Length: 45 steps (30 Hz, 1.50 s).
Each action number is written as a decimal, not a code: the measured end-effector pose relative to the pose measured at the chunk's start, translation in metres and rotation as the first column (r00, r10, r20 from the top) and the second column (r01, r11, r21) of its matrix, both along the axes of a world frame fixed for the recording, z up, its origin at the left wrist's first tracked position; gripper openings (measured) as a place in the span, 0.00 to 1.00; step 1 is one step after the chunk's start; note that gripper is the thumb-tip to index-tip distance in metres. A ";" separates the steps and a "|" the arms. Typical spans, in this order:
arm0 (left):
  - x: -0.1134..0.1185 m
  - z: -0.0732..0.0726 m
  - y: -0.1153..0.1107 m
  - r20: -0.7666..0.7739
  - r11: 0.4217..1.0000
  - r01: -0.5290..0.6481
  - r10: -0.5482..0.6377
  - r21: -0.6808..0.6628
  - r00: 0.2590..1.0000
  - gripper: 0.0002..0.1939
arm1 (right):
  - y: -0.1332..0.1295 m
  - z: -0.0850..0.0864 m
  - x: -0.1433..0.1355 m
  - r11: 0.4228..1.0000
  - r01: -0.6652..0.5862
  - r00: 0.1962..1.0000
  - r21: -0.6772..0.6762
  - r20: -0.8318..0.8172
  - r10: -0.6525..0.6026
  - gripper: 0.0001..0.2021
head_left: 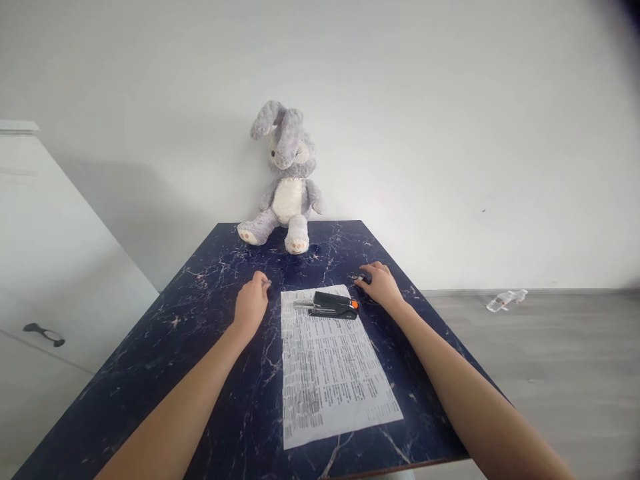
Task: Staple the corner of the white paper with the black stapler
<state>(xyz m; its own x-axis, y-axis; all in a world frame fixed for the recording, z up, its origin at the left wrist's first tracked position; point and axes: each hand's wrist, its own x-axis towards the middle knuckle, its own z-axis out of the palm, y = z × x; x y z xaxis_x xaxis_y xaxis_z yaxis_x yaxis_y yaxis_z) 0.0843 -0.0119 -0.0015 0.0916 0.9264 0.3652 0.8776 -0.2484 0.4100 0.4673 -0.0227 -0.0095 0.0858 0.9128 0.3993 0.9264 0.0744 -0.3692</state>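
A black stapler point(336, 305) with an orange tip lies across the upper part of a printed sheet of paper point(345, 373). A metal piece sticks out of its left end. To the left of the sheet, my left hand point(251, 300) is closed, with a small greyish bit showing at its fingertips, too small to name. My right hand point(383, 285) rests just right of the stapler, thumb and fingers bent together around a small pale thing that I cannot make out. Neither hand touches the stapler.
A grey plush rabbit point(289, 193) sits at the far end of the dark blue marbled table point(175, 327), against the wall. On the left stands a white cabinet point(60, 267) with a dark handle. A clear plastic bottle point(501, 301) lies on the floor to the right.
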 end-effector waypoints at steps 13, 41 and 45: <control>0.033 -0.009 -0.018 0.250 0.852 0.516 -0.520 0.087 0.817 0.15 | -0.044 0.041 -0.074 0.640 -0.768 0.628 -0.028 -0.235 0.742 0.21; 0.045 -0.006 -0.023 0.187 0.784 0.616 -0.618 0.073 0.764 0.12 | -0.039 0.026 -0.076 0.677 -0.732 0.680 -0.075 -0.141 0.720 0.12; 0.046 -0.002 -0.024 0.185 0.784 0.617 -0.618 0.071 0.764 0.08 | -0.039 0.025 -0.075 0.673 -0.736 0.676 -0.073 -0.144 0.723 0.11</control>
